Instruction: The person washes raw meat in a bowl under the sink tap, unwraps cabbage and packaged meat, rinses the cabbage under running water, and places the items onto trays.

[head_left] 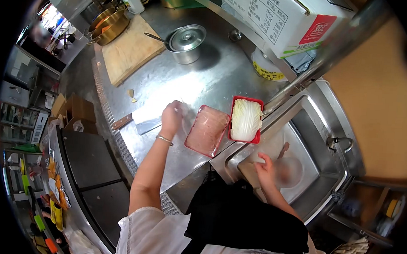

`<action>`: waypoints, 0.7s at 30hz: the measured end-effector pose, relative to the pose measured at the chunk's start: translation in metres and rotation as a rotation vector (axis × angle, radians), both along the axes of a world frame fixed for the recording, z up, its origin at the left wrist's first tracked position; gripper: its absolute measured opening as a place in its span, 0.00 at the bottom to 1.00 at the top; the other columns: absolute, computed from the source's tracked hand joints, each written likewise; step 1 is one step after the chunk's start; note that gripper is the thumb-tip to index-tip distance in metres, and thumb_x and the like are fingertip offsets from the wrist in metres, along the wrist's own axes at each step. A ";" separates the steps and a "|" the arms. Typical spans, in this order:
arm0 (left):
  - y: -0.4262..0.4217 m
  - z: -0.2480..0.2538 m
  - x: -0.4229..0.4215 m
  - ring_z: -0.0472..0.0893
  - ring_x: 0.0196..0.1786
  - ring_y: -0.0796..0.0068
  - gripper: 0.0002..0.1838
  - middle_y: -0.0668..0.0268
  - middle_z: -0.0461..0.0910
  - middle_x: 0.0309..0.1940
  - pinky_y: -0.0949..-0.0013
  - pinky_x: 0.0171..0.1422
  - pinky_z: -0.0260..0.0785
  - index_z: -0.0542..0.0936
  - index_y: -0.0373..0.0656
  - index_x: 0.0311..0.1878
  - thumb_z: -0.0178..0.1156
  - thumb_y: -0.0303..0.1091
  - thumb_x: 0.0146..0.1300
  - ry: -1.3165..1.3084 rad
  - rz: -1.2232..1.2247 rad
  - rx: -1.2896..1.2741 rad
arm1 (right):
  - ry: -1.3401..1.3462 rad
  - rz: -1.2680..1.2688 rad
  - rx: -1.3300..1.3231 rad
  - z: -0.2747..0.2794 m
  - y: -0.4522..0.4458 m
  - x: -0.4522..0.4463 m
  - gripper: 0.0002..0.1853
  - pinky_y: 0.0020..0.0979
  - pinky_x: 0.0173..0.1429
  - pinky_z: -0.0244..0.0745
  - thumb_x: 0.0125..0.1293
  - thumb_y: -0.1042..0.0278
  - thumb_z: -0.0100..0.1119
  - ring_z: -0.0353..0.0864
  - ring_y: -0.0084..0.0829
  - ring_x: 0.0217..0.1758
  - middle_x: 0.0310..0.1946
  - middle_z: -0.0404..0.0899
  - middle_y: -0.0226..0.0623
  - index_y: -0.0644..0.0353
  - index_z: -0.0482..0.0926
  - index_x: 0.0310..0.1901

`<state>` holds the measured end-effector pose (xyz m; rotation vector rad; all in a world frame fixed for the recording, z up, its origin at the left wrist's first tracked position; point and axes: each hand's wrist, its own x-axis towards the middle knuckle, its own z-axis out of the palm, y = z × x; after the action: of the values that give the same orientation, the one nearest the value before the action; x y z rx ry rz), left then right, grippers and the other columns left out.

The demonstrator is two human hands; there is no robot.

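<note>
My left hand (170,119), with a bracelet at the wrist, is over the steel worktop beside a red tray of pale pink meat (206,131) under clear film. Its fingers are curled and slightly blurred; a faint see-through sheet shows near them, but what they hold is unclear. A cleaver (146,122) with a wooden handle lies to the left of that hand. Right of the meat, a red tray of napa cabbage (246,120) sits at the sink's edge. Above the sink, my right hand (265,170) has its fingers loosely bent and apart, apparently holding nothing. A translucent round thing (289,172) is beside it.
The steel sink (319,165) has a tap (340,143) on its right side. Further back are a lidded metal pot (187,45), a wooden cutting board (129,49) and a brass-coloured pot (109,29). A white carton (282,21) stands on the shelf overhead.
</note>
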<state>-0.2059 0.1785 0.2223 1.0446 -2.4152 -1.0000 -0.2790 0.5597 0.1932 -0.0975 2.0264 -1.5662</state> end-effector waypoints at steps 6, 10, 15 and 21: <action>-0.026 0.046 -0.006 0.80 0.35 0.62 0.23 0.55 0.67 0.54 0.65 0.42 0.74 0.72 0.40 0.53 0.60 0.23 0.52 0.073 -0.025 -0.475 | -0.031 0.041 -0.090 0.005 0.027 0.020 0.15 0.21 0.41 0.69 0.63 0.75 0.52 0.74 0.20 0.35 0.34 0.76 0.33 0.59 0.71 0.53; 0.013 0.040 0.020 0.79 0.33 0.56 0.09 0.55 0.79 0.33 0.61 0.40 0.71 0.79 0.40 0.38 0.58 0.33 0.57 -0.139 -0.170 -0.100 | -0.265 0.117 -0.154 0.037 0.010 0.023 0.13 0.22 0.43 0.72 0.62 0.77 0.53 0.75 0.22 0.39 0.43 0.75 0.36 0.65 0.73 0.49; 0.066 0.012 0.045 0.79 0.39 0.52 0.18 0.49 0.80 0.33 0.59 0.44 0.70 0.79 0.35 0.39 0.53 0.43 0.63 -0.158 -0.141 0.169 | -0.283 0.401 -0.239 0.029 -0.010 0.024 0.15 0.24 0.49 0.72 0.64 0.74 0.53 0.76 0.22 0.43 0.42 0.77 0.35 0.65 0.71 0.53; 0.063 -0.002 0.039 0.76 0.32 0.76 0.25 0.60 0.81 0.30 0.71 0.37 0.69 0.78 0.27 0.41 0.56 0.47 0.62 -0.052 -0.065 0.549 | -0.062 0.644 -0.309 -0.005 -0.055 0.029 0.26 0.28 0.51 0.71 0.64 0.71 0.53 0.74 0.25 0.48 0.54 0.71 0.38 0.60 0.61 0.64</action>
<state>-0.1668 0.2414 0.2198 1.1700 -2.2740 -1.7400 -0.2504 0.5043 0.1886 -0.7315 1.4735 -1.4076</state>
